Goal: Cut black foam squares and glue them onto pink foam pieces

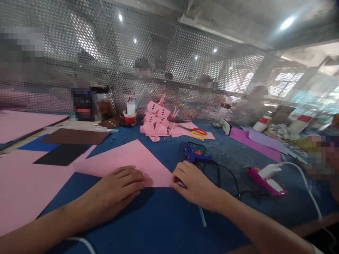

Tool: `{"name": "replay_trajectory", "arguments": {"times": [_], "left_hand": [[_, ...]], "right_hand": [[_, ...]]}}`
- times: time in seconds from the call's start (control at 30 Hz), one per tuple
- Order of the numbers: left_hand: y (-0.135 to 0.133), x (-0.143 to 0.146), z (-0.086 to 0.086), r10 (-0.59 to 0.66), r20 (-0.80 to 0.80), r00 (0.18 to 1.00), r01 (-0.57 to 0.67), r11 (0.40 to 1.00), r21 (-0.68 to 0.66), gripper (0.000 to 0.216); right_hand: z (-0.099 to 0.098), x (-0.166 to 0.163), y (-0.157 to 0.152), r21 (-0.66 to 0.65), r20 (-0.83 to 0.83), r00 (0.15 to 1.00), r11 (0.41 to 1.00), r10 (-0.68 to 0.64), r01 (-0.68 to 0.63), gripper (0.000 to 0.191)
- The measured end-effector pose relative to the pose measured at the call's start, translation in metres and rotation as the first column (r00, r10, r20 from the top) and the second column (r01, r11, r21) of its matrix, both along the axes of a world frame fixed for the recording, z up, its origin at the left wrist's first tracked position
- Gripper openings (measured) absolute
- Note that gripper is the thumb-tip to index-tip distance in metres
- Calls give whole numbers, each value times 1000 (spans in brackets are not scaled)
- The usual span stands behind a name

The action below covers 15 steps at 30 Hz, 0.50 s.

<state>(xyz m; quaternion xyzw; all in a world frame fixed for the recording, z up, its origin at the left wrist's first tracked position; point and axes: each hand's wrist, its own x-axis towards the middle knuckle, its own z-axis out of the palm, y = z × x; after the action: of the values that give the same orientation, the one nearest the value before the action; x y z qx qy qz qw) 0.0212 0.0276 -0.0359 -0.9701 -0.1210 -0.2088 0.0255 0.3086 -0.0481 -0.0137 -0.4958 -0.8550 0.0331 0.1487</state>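
A sheet of pink paper lies on the blue tabletop in front of me, one corner pointing away and its near edge straight. My left hand rests flat on the near left part of the sheet, fingers stretched out. At the sheet's right corner, the thumb and fingers of my right hand are closed on the paper. Just beyond my right hand lies a blue glue gun with a black cord. A clear glue stick pokes out below my right wrist.
Large pink sheets, a black sheet and a brown sheet lie left. Folded pink paper pieces and scissors sit at the back. Right are a magenta power strip and purple paper. Several people sit beyond the perforated screen.
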Motion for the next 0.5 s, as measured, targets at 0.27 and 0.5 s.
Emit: {"name": "replay_trajectory", "arguments": {"times": [0.27, 0.5], "left_hand": [[3, -1, -4, -3, -27, 1000, 3, 1000, 27, 39], [1, 2, 1, -10, -6, 1000, 10, 1000, -13, 39]], "right_hand": [[-1, -1, 0, 4, 3, 1000, 1000, -3, 3, 9], [0, 0, 0, 3, 4, 1000, 1000, 0, 0, 9]]}}
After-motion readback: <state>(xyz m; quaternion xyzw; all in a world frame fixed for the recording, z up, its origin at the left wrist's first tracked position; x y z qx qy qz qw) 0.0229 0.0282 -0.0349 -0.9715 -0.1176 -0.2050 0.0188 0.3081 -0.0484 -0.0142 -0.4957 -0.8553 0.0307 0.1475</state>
